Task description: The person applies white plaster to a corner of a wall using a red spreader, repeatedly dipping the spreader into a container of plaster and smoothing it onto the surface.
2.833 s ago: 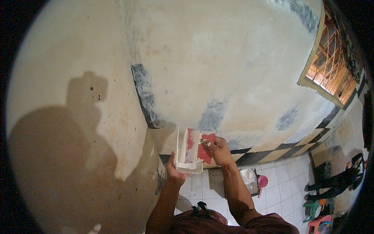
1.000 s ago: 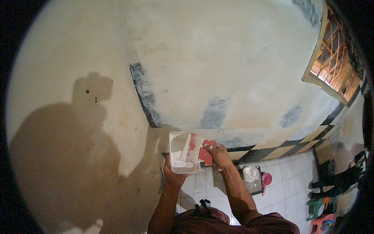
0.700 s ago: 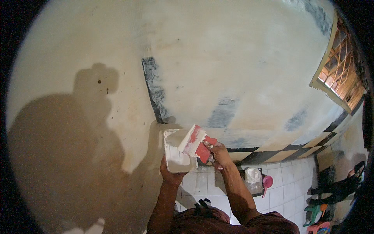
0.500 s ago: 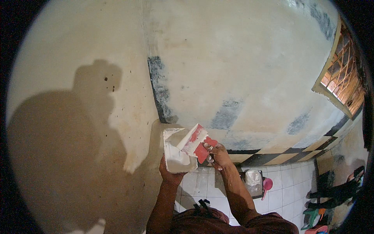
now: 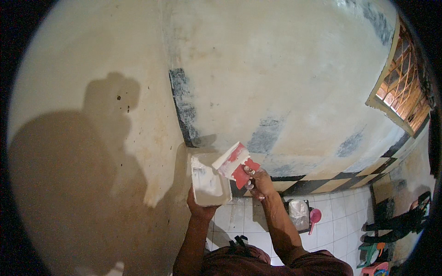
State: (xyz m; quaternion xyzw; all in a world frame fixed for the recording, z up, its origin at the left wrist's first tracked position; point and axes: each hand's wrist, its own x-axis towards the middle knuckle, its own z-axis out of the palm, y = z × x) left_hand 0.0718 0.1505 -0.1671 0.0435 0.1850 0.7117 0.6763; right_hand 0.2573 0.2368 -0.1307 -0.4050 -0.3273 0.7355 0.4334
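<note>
Held from below in my left hand is a white rectangular tub, its inside smeared with white paste. My right hand grips a red putty spreader by its handle end, with paste on some of the fingers. A band of white paste coats the spreader's wide edge, which sits just above the tub's right rim. Behind both is the wall, off-white with dark patches showing through. My left fingers are partly hidden by the tub.
A side wall with my shadow on it stands close at the left. On the tiled floor are a dark tray with a white bag and a pink dipper. A latticed window is at the right.
The spreader has lifted out of the tub, up and slightly right, leaving more of the tub's inside in sight. The tub has tilted a little and stays in my left hand.
</note>
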